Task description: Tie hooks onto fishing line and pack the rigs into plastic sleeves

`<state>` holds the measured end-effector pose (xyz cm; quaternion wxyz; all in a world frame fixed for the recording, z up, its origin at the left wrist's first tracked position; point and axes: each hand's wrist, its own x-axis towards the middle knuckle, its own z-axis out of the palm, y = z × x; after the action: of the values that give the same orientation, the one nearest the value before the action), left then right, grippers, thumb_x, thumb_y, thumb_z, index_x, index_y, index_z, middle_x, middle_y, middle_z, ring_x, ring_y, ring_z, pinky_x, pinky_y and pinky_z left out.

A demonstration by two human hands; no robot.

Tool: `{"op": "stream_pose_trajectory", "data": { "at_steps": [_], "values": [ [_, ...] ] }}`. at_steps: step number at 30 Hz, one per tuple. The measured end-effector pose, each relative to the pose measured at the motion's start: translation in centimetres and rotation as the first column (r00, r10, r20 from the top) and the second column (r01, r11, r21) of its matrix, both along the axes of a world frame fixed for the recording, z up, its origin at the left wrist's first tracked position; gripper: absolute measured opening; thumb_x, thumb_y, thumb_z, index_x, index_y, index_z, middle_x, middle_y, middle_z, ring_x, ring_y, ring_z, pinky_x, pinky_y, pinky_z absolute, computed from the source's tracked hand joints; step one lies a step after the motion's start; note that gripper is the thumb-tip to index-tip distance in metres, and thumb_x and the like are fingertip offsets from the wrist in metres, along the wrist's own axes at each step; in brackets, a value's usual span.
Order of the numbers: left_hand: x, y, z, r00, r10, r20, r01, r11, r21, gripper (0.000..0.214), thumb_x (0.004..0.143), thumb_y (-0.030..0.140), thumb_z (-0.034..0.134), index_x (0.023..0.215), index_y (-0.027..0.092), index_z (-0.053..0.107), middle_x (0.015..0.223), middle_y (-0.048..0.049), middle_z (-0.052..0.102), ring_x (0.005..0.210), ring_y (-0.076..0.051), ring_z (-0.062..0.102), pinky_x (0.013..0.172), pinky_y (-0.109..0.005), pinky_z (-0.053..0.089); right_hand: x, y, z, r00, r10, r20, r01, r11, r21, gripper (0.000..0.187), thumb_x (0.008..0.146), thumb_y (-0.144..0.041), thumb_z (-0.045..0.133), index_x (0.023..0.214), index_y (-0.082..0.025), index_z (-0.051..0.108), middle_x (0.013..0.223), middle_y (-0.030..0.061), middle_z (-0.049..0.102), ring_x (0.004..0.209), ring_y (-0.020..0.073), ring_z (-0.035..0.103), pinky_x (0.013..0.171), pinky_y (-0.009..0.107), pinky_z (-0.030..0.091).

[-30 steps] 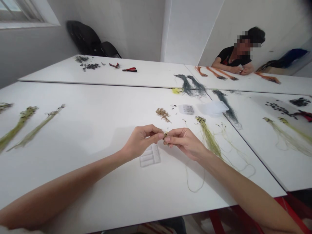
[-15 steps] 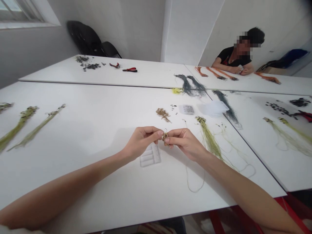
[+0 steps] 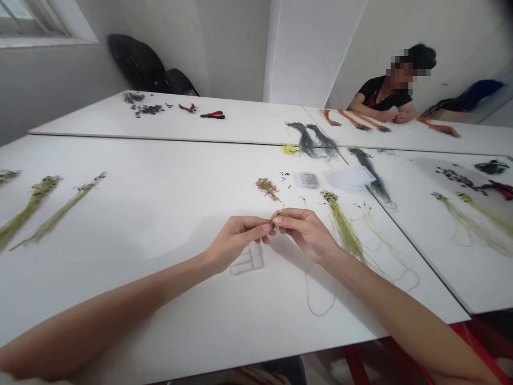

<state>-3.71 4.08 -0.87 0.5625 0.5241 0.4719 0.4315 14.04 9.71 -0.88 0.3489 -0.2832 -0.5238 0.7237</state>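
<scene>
Head | small hook (image 3: 276, 214) | pinched between fingertips | left hand (image 3: 239, 237), right hand (image 3: 308, 231)

Strand bundles (image 3: 343, 227) left and right of hands (image 3: 306, 231)

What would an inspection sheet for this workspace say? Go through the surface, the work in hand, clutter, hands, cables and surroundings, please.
Surface: white tables set edge to edge, seams showing between them.
Work in hand: a small piece at the fingertips, details too small to read; a clear compartment tray below; a brown pile and a yellow-green bundle nearby.
Clutter: dark scraps and red-handled pliers on the far table.
Left hand: thumb and fingers pinched at the small piece.
Right hand: pinching the same piece.
Cables: nothing seen.
Surroundings: black chair behind the far table; another person seated near orange bundles.
</scene>
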Motion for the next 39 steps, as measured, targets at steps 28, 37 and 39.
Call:
{"op": "stream_pose_trajectory", "data": {
  "at_steps": [28,37,39],
  "values": [
    [-0.1,-0.2,0.5,0.948,0.160,-0.274,-0.095,0.967,0.235,0.020,0.090,0.036,0.057,0.089,0.019,0.068,0.089,-0.0024,0.071,0.084,-0.017,0.064,0.078,-0.030,0.049,-0.4,-0.6,-0.9,0.993,0.006,0.115,-0.007,1.000,0.011,0.012,0.073,-0.025,0.071,0.065,-0.017,0.069,0.064,-0.0007,0.054,0.068,0.0132,0.044,0.069,0.030,0.033],
    [-0.1,-0.2,0.2,0.956,0.160,-0.245,-0.103,0.968,0.229,0.020,0.090,0.036,0.058,0.086,0.019,0.066,0.086,-0.0007,0.070,0.083,-0.015,0.063,0.077,-0.028,0.048,-0.4,-0.4,-0.8,0.994,0.033,0.108,-0.033,0.999,0.007,0.011,0.074,-0.023,0.071,0.065,-0.016,0.069,0.064,-0.0008,0.053,0.068,0.0127,0.043,0.068,0.030,0.032],
    [-0.2,-0.2,0.2,0.959,0.155,-0.238,-0.099,0.968,0.232,0.019,0.090,0.036,0.058,0.086,0.019,0.067,0.086,-0.0009,0.070,0.082,-0.015,0.063,0.077,-0.028,0.048,-0.3,-0.5,-0.7,0.994,0.034,0.108,-0.035,0.999,0.011,0.011,0.074,-0.023,0.071,0.064,-0.016,0.069,0.064,-0.0008,0.053,0.068,0.0127,0.043,0.068,0.030,0.032]
  ]
}}
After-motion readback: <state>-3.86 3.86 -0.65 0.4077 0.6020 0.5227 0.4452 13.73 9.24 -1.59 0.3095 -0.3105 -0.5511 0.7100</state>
